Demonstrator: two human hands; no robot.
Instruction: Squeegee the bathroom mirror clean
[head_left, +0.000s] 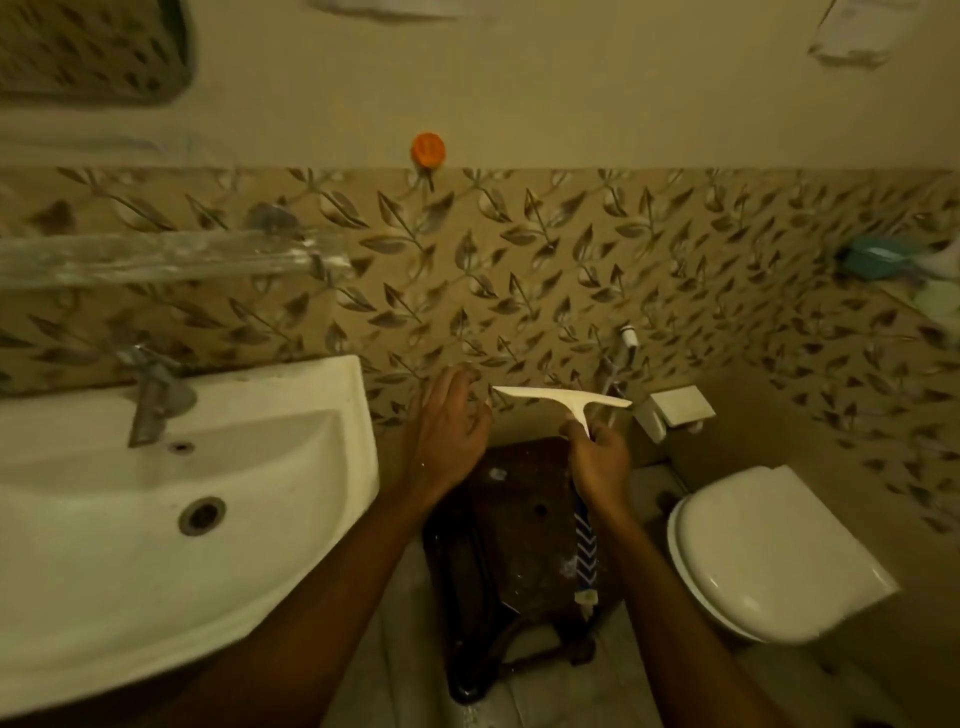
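From my feed I see the right hand (597, 467) held out in front of the patterned wall tiles (519, 270), its fingers (571, 431) curled tight round the neck of the squeegee (561, 399). The pale blade lies roughly level with its edge towards the wall, and the blue-and-white striped handle (584, 551) runs down below the palm. The left hand (449, 431) is raised just beside the blade's left tip with its fingers (457, 379) spread and relaxed, holding nothing; I cannot tell whether a fingertip touches the blade. The mirror (88, 47) is well apart from the tool, up in the top left corner of my view, and only its lower right part shows, blurred and reflecting the leaf pattern. Under it a glass shelf (156, 257) sits on the wall above the white sink (156, 519) and its metal tap (153, 397). An orange hook (428, 149) is stuck on the wall above the hands. Below them stands a dark stool (524, 509), between the sink and the toilet (769, 556), whose lid is down. A white paper holder (675, 410) is fixed to the wall just right of the blade.
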